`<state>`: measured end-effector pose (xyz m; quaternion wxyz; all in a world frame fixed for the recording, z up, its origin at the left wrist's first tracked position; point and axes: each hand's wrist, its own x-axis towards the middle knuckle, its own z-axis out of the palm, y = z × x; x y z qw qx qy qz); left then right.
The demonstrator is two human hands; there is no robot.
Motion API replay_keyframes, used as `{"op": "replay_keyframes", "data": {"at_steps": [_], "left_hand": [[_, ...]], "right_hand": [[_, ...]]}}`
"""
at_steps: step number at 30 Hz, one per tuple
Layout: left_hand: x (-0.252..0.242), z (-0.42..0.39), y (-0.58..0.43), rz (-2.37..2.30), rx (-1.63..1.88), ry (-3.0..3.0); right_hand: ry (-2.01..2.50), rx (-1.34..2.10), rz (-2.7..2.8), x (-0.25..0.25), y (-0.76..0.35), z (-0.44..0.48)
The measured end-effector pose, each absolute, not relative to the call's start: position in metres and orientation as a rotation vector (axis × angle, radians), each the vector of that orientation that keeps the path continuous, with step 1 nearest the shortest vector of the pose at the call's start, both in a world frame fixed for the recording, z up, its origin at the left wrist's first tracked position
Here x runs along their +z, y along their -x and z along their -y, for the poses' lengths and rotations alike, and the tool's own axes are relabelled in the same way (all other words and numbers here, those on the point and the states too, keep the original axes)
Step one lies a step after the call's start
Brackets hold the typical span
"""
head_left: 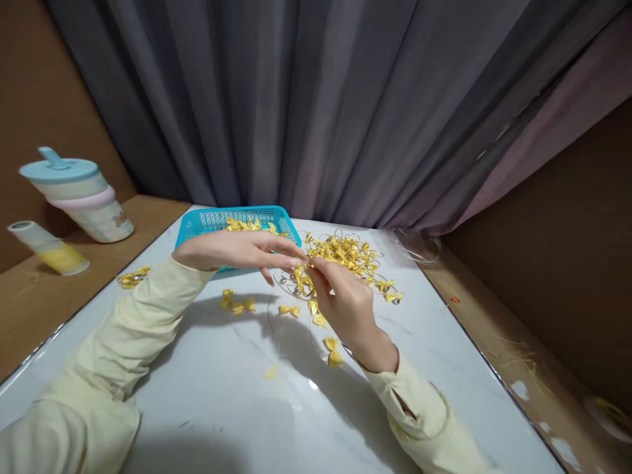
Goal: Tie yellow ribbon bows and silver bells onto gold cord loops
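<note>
My left hand point(237, 252) reaches in from the left, its fingers pinched together at the fingertips. My right hand point(340, 299) comes up from below, and its fingertips meet the left ones over a small yellow ribbon bow point(301, 271) strung on a thin wire hoop. Just behind the fingers lies a heap of yellow bows on wire hoops point(345, 253). A blue plastic basket point(207, 222) with more bows stands behind my left hand. Loose bows point(237, 304) lie on the white table point(237, 388) below the hands.
A lidded cup with a teal top point(79, 194) and a tilted tube-shaped bottle point(49, 248) stand on the wooden ledge at left. Another bow point(132, 278) lies near the table's left edge. Empty wire hoops point(417, 247) rest at the back right. A grey curtain hangs behind.
</note>
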<state>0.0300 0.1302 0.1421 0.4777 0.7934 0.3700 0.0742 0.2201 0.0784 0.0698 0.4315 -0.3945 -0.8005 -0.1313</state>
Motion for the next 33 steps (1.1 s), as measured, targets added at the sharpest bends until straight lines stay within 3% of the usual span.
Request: {"op": "replay_keyframes", "data": {"at_steps": [6,15,18,22,25,28,33], "left_hand": [[0.118,-0.145,-0.038,-0.604,0.287,-1.586],[0.122,-0.136,-0.044,-0.592,0.363,-1.37],[0.122,-0.14,-0.042,-0.621,0.384,-1.385],[0.117,-0.147,-0.038,-0.55,0.38,-1.382],[0.114,-0.151,-0.036,-0.519,0.36,-1.347],[0.113,-0.151,-0.036,-0.503,0.351,-1.32],[0.118,-0.149,-0.036,-0.431,0.333,-1.294]], "right_hand": [[0.912,-0.472,1.905,0.074,-0.222,-0.077],[0.928,-0.744,2.011,0.074,-0.229,-0.075],[1.066,-0.301,1.91,0.082,-0.223,-0.075],[1.204,0.96,1.633,0.105,-0.223,-0.074],[1.084,1.569,1.526,0.116,-0.231,-0.075],[0.967,1.754,1.507,0.117,-0.236,-0.076],[1.016,1.7,1.42,0.116,-0.236,-0.076]]}}
